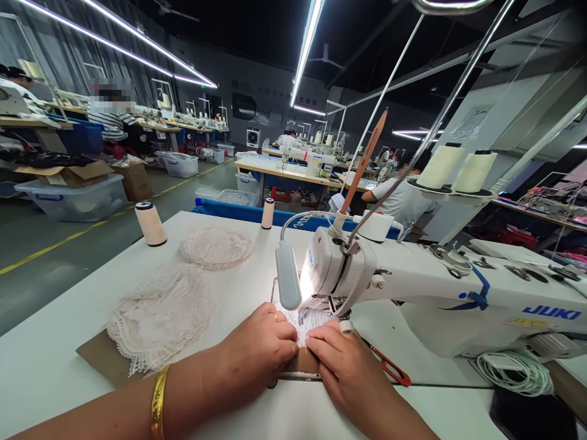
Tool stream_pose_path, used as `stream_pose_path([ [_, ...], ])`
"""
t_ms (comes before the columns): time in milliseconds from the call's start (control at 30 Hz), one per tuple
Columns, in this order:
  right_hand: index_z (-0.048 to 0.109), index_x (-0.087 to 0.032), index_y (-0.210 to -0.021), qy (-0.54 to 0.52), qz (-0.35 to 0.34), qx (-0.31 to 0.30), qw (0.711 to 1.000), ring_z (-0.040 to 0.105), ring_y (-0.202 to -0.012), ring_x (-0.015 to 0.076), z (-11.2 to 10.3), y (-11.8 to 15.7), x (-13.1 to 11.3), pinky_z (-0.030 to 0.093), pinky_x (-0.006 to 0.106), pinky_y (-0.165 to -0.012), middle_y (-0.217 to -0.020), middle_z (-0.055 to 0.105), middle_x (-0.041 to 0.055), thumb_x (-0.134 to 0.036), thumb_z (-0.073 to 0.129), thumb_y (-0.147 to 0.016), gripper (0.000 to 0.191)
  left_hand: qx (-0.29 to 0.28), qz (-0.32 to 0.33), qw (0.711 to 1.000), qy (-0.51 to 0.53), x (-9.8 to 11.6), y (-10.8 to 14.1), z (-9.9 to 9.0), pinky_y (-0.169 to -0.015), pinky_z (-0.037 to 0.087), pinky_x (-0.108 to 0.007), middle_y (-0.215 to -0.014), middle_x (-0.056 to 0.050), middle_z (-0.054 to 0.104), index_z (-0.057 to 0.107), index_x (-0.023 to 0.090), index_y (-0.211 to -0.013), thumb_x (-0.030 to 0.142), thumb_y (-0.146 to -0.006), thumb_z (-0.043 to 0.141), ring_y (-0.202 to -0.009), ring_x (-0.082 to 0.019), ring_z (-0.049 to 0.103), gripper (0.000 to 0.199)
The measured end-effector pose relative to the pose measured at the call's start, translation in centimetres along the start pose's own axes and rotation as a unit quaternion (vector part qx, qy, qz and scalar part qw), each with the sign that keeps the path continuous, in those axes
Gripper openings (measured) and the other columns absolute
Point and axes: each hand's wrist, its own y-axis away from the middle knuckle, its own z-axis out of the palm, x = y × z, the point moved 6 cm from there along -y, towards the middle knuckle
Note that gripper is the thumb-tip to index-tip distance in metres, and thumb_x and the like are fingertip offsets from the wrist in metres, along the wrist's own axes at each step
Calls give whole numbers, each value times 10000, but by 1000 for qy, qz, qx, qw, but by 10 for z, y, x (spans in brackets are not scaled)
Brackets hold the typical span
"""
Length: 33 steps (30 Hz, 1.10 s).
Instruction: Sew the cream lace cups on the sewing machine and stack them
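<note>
Two-handed hold: white lacy fabric [301, 325] is steadied at the needle end of the sewing machine [413, 272], between left hand [261, 345] and right hand [346, 366]. Step in hand is judged to be guiding cloth under the needle; next, even feed and fingertips clear of the needle are called for. Left fingers are curled, right fingers bent forward, close together; whether cloth is pinched can't be told. Forearms are angled inward.

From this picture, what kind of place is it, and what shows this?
Probably a sewing workshop: a JUKI sewing machine stands in front, lacy fabric pieces lie on the white table, and more sewing machines stand farther back.
</note>
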Motion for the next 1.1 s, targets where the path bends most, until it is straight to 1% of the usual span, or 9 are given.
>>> stream_pose_path([
  [167, 714, -234, -1067, -1, 18, -5, 1000, 691, -997, 268, 6, -4, 7, 557, 397, -839, -1151, 783, 62, 44, 498, -851, 413, 14, -11, 1000, -13, -7, -7, -5, -760, 386, -375, -900, 0, 780, 710, 196, -795, 31, -946, 605, -808, -189, 657, 248],
  [333, 730, -263, -1195, 31, 53, -18, 998, 712, -972, 265, 13, -4, 17, 581, 378, -761, -1248, 767, 72, 24, 463, -894, 494, -5, -39, 998, -45, -14, -12, -6, -732, 389, -368, -808, 0, 734, 681, 191, -717, 58, -972, 597, -750, -187, 615, 300],
  [467, 703, -268, -1332, 52, 69, -28, 996, 731, -1003, 280, 19, -5, 23, 623, 414, -805, -1330, 750, 87, -11, 466, -920, 540, -31, -70, 996, -41, -20, -18, -6, -707, 393, -368, -855, -8, 746, 663, 191, -736, 84, -990, 575, -792, -201, 636, 290],
  [633, 636, -229, -1474, 54, 71, -21, 996, 721, -1158, 316, 21, -5, 25, 643, 480, -941, -1401, 730, 123, -35, 431, -954, 592, -73, -113, 991, 7, -28, -17, -4, -848, 478, -379, -1044, -45, 770, 710, 198, -946, 147, -1034, 546, -971, -250, 680, 193],
  [700, 637, -222, -1467, 55, 68, -16, 996, 731, -1151, 315, 20, -4, 25, 651, 471, -929, -1385, 737, 132, -46, 427, -975, 563, -72, -139, 987, 20, -30, -15, -6, -914, 496, -396, -1172, -62, 759, 706, 205, -1087, 173, -1023, 578, -1060, -276, 671, 146],
  [833, 665, -207, -1365, 63, 52, 2, 997, 748, -1065, 321, 18, -4, 22, 659, 470, -836, -1324, 759, 134, -60, 416, -1002, 465, -97, -201, 975, -2, -33, -13, -10, -1000, 498, -448, -1325, -106, 714, 661, 207, -1220, 263, -990, 681, -1172, -329, 645, 237],
  [967, 646, -238, -1268, 29, 16, 33, 999, 740, -973, 294, 13, -5, 14, 635, 419, -737, -1203, 773, 109, -46, 428, -1007, 391, -139, -234, 959, -74, -32, -13, -17, -910, 495, -455, -1098, -129, 745, 694, 184, -1048, 337, -1027, 642, -1015, -337, 684, 163],
  [1033, 624, -253, -1256, -2, -18, 52, 998, 725, -948, 274, 9, -7, 6, 625, 401, -751, -1119, 771, 87, -35, 443, -1015, 373, -150, -229, 959, -69, -32, -13, -22, -838, 480, -424, -907, -92, 728, 673, 190, -879, 290, -1067, 539, -849, -287, 678, 252],
  [1100, 606, -255, -1289, -36, -54, 67, 996, 711, -970, 261, 5, -10, -5, 624, 405, -817, -1117, 763, 82, -35, 468, -1028, 368, -138, -215, 966, -45, -35, -13, -27, -803, 465, -397, -842, -69, 705, 634, 195, -794, 217, -1056, 503, -793, -256, 652, 293],
])
